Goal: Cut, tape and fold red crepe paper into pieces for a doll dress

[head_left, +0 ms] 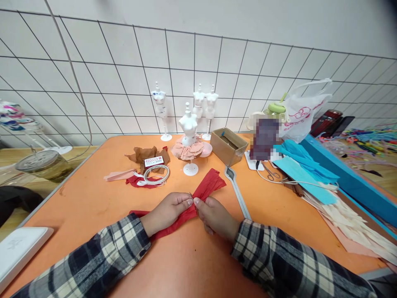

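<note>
A strip of red crepe paper (208, 186) lies on the orange table (93, 203) in front of me, gathered at its middle. My left hand (166, 212) and my right hand (217, 217) meet at that gathered spot, both pinching the paper with thumb and fingers closed. A thin needle-like point seems to stick up between my fingertips, too small to be sure. The paper's far end fans out toward the upper right; its near end runs under my left wrist. Plaid sleeves cover both forearms.
Beyond my hands stand a small white mannequin with a pink paper skirt (189, 142), three bare mannequins (203, 105), a tape roll (156, 174) on paper scraps, a cardboard box (229, 145) and a grey tool (236, 188). Blue and cream paper sheets (310, 171) pile at right.
</note>
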Tool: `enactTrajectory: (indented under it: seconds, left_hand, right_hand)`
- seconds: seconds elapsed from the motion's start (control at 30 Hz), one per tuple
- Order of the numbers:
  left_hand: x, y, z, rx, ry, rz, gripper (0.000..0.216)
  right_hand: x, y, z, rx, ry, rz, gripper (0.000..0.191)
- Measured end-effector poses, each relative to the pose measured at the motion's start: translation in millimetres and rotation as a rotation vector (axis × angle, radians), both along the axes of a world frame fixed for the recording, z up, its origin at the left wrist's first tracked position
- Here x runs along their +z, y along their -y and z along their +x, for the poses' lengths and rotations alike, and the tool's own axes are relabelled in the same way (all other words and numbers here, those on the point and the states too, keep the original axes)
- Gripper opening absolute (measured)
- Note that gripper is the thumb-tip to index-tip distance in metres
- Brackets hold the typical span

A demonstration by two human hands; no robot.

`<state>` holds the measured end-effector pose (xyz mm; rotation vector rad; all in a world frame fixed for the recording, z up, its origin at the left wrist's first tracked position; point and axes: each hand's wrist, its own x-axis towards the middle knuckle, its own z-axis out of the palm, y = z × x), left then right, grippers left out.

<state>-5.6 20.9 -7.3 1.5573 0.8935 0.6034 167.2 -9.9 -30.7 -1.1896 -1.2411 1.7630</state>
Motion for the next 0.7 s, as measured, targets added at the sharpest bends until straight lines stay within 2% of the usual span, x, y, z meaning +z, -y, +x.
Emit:
enactTrajectory:
  seconds: [0.3, 0.7]
  left_hand:
    - [-6.9, -2.4, -1.4, -0.005, -0.031, 0.022, 0.045]
    - [-9.9, -3.9, -1.3, -0.1, 0.032, -0.058, 0.044]
  right_hand:
    - [5.5, 0.6, 2.4, 0.063, 0.054, 0.034, 0.042]
    - [10.0, -1.7, 0.1, -0.012, 0.006, -0.06, 0.042]
